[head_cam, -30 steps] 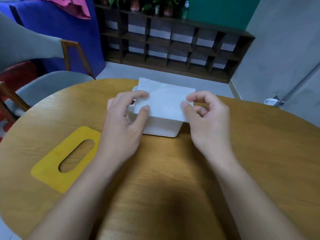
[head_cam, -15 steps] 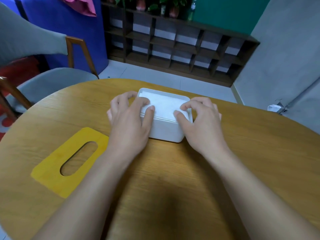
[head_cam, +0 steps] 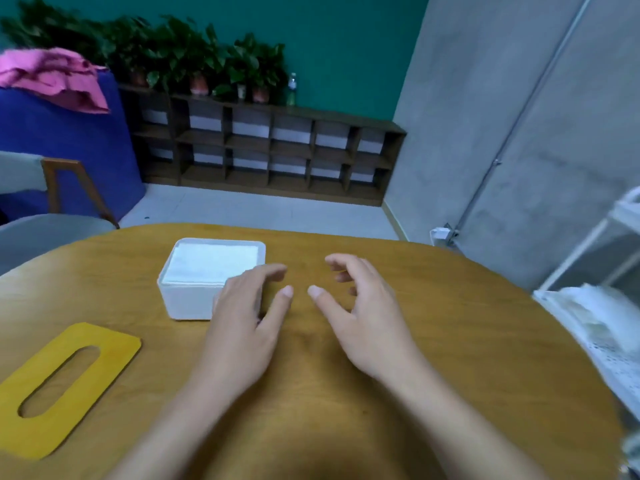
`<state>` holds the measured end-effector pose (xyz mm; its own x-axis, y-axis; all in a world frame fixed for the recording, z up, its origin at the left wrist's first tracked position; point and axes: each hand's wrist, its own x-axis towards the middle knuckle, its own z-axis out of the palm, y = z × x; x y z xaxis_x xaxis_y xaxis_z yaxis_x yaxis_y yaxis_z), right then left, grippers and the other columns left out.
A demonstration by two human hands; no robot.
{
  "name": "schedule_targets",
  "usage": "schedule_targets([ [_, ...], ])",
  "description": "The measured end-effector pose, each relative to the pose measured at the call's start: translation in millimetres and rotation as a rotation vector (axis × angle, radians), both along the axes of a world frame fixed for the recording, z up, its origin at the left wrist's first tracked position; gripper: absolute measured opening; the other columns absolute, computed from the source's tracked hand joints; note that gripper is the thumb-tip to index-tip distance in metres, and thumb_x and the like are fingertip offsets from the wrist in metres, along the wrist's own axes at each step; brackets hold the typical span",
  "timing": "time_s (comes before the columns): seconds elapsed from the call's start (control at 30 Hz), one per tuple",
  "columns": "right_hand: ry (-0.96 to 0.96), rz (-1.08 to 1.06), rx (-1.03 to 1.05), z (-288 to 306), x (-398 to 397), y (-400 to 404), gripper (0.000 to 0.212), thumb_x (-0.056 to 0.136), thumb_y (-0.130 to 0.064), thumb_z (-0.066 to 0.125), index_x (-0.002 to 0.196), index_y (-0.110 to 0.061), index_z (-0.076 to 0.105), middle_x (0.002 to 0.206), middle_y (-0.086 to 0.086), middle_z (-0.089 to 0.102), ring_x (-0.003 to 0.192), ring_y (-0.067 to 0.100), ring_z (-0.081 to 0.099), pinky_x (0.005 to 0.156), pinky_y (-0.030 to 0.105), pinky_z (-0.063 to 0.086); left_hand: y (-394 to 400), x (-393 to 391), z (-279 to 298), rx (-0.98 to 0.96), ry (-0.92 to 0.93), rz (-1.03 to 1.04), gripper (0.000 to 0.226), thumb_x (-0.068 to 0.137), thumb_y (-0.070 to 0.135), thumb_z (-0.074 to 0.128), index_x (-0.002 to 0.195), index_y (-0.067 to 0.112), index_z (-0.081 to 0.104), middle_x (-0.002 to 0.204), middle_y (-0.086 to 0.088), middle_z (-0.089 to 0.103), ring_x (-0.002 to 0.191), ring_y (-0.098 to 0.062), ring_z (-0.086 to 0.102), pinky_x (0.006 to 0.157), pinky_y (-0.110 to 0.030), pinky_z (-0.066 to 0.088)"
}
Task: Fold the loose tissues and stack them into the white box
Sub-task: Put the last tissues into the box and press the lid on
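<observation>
Between tissues. White box point(head_cam: 194, 299) on worktop point(head_cam: 433, 341), folded tissues point(head_cam: 211, 263) stacked inside near rim. Left hand point(head_cam: 242, 327) and right hand point(head_cam: 363, 317) hover beside box, grip loose, empty. Next likely: reach loose tissue pile point(head_cam: 595, 317) at right edge.

Both forearms are seen bare, without sleeves. The left hand point(head_cam: 242, 327) and right hand point(head_cam: 367, 320) are ungloved, with short nails.

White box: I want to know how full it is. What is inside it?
Inside the white box, folded white tissue lies flat, nearly level with the rim. Only the top sheet shows; how many lie beneath is hidden by it and the walls.
</observation>
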<state>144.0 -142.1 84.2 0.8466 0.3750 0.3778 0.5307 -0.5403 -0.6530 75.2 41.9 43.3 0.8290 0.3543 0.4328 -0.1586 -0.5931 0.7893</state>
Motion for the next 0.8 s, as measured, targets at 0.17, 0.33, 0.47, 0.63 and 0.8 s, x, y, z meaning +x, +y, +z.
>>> schedule_targets([
  [0.17,-0.022,-0.099,0.043,35.9,-7.9,-97.0,0.042,0.102,-0.040,0.074,0.141,-0.034,0.061,0.130,-0.020,0.064,0.120,0.001,0.063,0.105,0.036,0.055,-91.0,19.4,37.4,-0.059,-0.023,-0.197,0.025,0.106,0.041,0.066,0.130,0.037,0.068,0.123,0.023,0.073,0.123,0.000,0.066,0.106,-0.033,0.053],
  [0.33,-0.068,-0.207,0.095,81.2,-6.8,-186.9,0.034,0.102,-0.031,0.075,0.135,-0.024,0.068,0.129,-0.013,0.070,0.116,0.001,0.067,0.103,0.032,0.057,-182.6,50.8,88.6,-0.047,-0.067,-0.355,0.021,0.107,0.038,0.066,0.126,0.030,0.071,0.119,0.020,0.075,0.114,0.003,0.068,0.103,-0.027,0.053],
  [0.47,-0.089,-0.296,0.131,116.9,1.7,-251.9,0.029,0.103,-0.030,0.074,0.131,-0.022,0.071,0.128,-0.009,0.074,0.118,0.004,0.070,0.106,0.034,0.057,-257.8,82.4,129.5,-0.045,-0.090,-0.467,0.016,0.110,0.035,0.063,0.122,0.029,0.072,0.115,0.019,0.075,0.109,0.006,0.067,0.095,-0.018,0.050],
  [0.63,-0.117,-0.426,0.115,158.0,20.2,-327.6,0.030,0.104,-0.034,0.073,0.130,-0.021,0.073,0.123,-0.008,0.076,0.114,0.006,0.071,0.105,0.031,0.057,-342.3,125.6,171.1,-0.045,-0.092,-0.544,0.014,0.111,0.034,0.063,0.117,0.026,0.073,0.107,0.015,0.075,0.100,0.005,0.066,0.087,-0.019,0.049],
  [0.8,-0.137,-0.546,0.068,190.9,55.5,-400.5,0.027,0.104,-0.030,0.072,0.128,-0.018,0.075,0.120,-0.007,0.077,0.110,0.009,0.073,0.104,0.032,0.056,-417.7,166.0,208.2,-0.042,-0.085,-0.625,0.017,0.112,0.033,0.060,0.114,0.025,0.074,0.103,0.017,0.074,0.096,0.015,0.063,0.076,-0.006,0.044],
])
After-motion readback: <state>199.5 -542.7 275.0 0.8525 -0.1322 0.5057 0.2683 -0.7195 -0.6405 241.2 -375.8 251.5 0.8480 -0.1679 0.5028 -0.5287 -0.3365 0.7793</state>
